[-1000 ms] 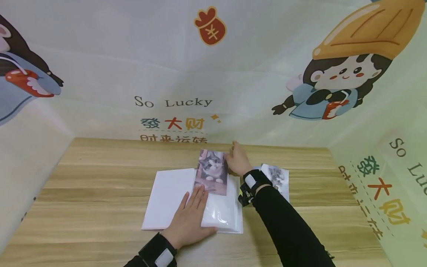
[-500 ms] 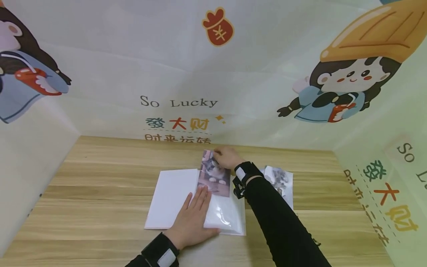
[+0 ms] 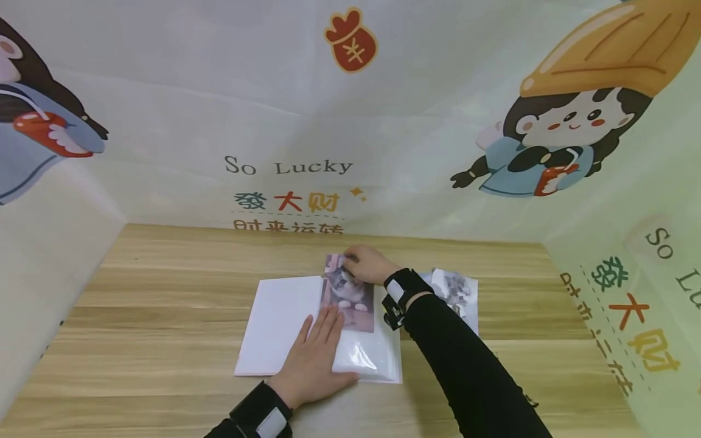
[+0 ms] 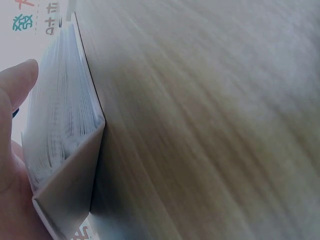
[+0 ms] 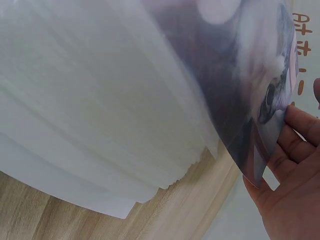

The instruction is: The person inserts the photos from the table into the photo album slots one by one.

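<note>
A photo album (image 3: 279, 322) lies open, a plain white side on the left and a clear plastic sleeve page (image 3: 378, 359) on the right. My left hand (image 3: 314, 368) rests with straight fingers across the album's middle, its fingertips at the lower left of a cat photo (image 3: 358, 317). The photo's lower part overlaps the sleeve page. At the photo's top edge, my right hand (image 3: 372, 266) pinches it and covers part of the cat. In the right wrist view the photo (image 5: 215, 65) bends above the fanned pages (image 5: 100, 95). The left wrist view shows the album's thick page stack (image 4: 62, 90) edge-on.
More cat photos (image 3: 462, 295) lie right of the album, partly behind the right forearm. Wood-grain tabletop (image 3: 164, 316) surrounds everything. A printed white cloth (image 3: 274, 109) stands as a wall behind and on both sides.
My right hand has moved from the photo's right edge to its top and now pinches it there. The photo has shifted slightly down, toward me. My left hand has stayed in place.
</note>
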Action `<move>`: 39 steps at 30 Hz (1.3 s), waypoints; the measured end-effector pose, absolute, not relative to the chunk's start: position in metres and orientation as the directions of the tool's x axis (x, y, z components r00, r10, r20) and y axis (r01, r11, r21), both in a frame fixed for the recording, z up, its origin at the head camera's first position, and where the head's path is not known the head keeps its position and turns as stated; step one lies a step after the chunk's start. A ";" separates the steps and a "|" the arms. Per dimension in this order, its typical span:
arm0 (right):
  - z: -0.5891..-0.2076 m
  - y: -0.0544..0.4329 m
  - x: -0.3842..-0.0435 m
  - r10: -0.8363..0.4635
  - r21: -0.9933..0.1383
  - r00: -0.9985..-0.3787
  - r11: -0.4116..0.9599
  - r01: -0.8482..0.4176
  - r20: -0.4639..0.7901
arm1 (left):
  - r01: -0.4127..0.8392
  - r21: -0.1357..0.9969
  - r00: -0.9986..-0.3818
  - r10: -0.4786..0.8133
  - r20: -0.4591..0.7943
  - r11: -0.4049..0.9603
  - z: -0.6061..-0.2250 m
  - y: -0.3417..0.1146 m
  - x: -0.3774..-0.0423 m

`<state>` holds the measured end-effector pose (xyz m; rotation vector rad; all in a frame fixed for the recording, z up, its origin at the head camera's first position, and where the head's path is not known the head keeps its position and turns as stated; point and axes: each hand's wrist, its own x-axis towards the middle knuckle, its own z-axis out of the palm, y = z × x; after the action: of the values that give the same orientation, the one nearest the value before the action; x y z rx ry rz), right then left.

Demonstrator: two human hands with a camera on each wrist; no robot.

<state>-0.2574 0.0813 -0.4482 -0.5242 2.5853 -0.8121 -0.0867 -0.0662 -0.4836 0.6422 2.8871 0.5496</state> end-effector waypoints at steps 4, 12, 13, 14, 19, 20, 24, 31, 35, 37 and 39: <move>-0.449 0.083 -0.255 -0.478 -0.579 -0.843 0.770 -0.268 -0.246 | 0.383 0.377 -0.902 0.430 -0.045 0.843 -0.483 -0.065 -0.088; -0.445 0.087 -0.243 -0.537 -0.576 -0.804 0.752 -0.319 -0.256 | 0.378 0.397 -0.903 0.427 -0.041 0.837 -0.485 -0.065 -0.087; -0.443 0.087 -0.241 -0.540 -0.576 -0.801 0.752 -0.321 -0.259 | 0.378 0.397 -0.903 0.427 -0.041 0.836 -0.485 -0.064 -0.087; -0.442 0.088 -0.240 -0.540 -0.575 -0.799 0.753 -0.320 -0.263 | 0.378 0.399 -0.903 0.428 -0.041 0.836 -0.485 -0.065 -0.087; -0.438 0.090 -0.237 -0.551 -0.569 -0.788 0.753 -0.329 -0.274 | 0.377 0.400 -0.903 0.427 -0.041 0.835 -0.484 -0.065 -0.087; -0.437 0.090 -0.236 -0.556 -0.568 -0.784 0.753 -0.333 -0.278 | 0.378 0.400 -0.903 0.428 -0.039 0.835 -0.485 -0.065 -0.087; -0.434 0.091 -0.234 -0.589 -0.557 -0.752 0.746 -0.365 -0.296 | 0.380 0.389 -0.903 0.428 -0.041 0.839 -0.484 -0.064 -0.087; -0.434 0.089 -0.228 -0.615 -0.528 -0.713 0.750 -0.398 -0.336 | 0.389 0.380 -0.899 0.435 -0.041 0.839 -0.483 -0.065 -0.087; -0.436 0.088 -0.224 -0.621 -0.496 -0.713 0.754 -0.430 -0.326 | 0.391 0.375 -0.898 0.437 -0.043 0.840 -0.483 -0.065 -0.087; -0.436 0.088 -0.222 -0.625 -0.479 -0.709 0.756 -0.445 -0.327 | 0.393 0.372 -0.898 0.438 -0.044 0.841 -0.483 -0.065 -0.087; -0.435 0.088 -0.220 -0.632 -0.472 -0.699 0.755 -0.455 -0.336 | 0.394 0.370 -0.897 0.439 -0.045 0.841 -0.483 -0.065 -0.087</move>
<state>-0.2204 0.0881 -0.4352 -0.8204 2.4669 -0.4901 -0.0873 -0.0651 -0.4828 0.6569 2.8912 0.5403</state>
